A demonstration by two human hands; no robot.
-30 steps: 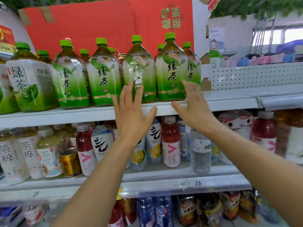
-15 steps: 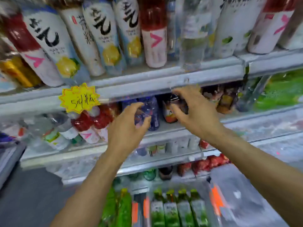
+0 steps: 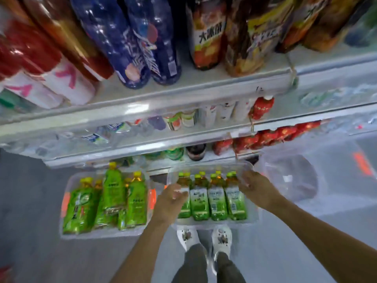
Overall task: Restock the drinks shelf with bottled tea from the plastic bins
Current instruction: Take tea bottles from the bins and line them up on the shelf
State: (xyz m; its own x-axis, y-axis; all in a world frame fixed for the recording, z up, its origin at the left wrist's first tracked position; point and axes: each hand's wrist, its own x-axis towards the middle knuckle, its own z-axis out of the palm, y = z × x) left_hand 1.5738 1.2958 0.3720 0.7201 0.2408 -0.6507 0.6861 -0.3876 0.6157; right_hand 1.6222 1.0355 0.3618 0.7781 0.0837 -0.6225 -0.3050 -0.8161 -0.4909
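- Left hand (image 3: 172,198), fingers loosely curled, empty, over the tea bottles (image 3: 216,198) in the middle bin (image 3: 252,219).
- Right hand (image 3: 252,183), fingers relaxed, at the bin's 2 o'clock corner.
- Second bin (image 3: 67,234) at 9 o'clock.

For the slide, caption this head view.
Both hands, left hand and right hand, reach into the bin of bottled tea.
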